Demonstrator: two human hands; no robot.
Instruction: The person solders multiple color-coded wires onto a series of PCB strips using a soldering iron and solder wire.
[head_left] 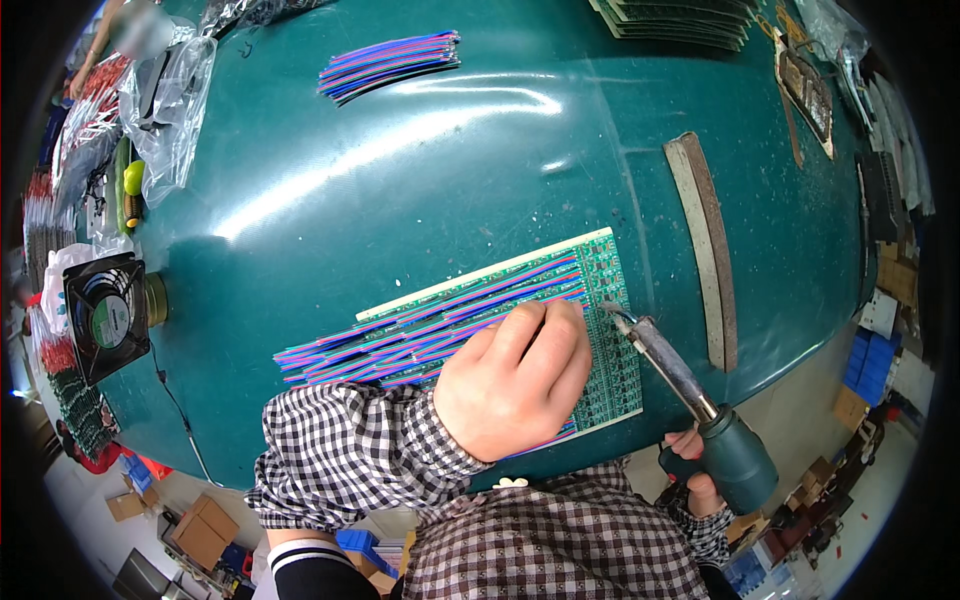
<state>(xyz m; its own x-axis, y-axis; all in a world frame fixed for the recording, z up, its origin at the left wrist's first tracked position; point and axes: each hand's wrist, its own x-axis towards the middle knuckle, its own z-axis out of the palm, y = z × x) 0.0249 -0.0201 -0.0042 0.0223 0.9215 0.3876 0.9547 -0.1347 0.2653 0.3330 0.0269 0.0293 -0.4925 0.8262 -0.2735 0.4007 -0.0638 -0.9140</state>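
Note:
A green circuit board [606,375] with pale edge strips lies near the table's front edge. Rows of blue, red and black wires [430,325] run across it and stick out past its left side. My left hand [520,375] rests over the board, fingers curled and pinched at the wire ends near the board's right part; the fingertips partly hide what they grip. My right hand [690,465] is wrapped round the dark green handle of a soldering iron [680,370]. The iron's tip is at the board, just right of my left fingertips; whether it touches is too small to tell.
A wire bundle [390,65] lies at the back. Stacked circuit boards [685,22] stand far right, and a long bar [705,250] lies right of the board. On the left are a small fan [105,315], plastic bags [175,110] and more wire bundles [90,115].

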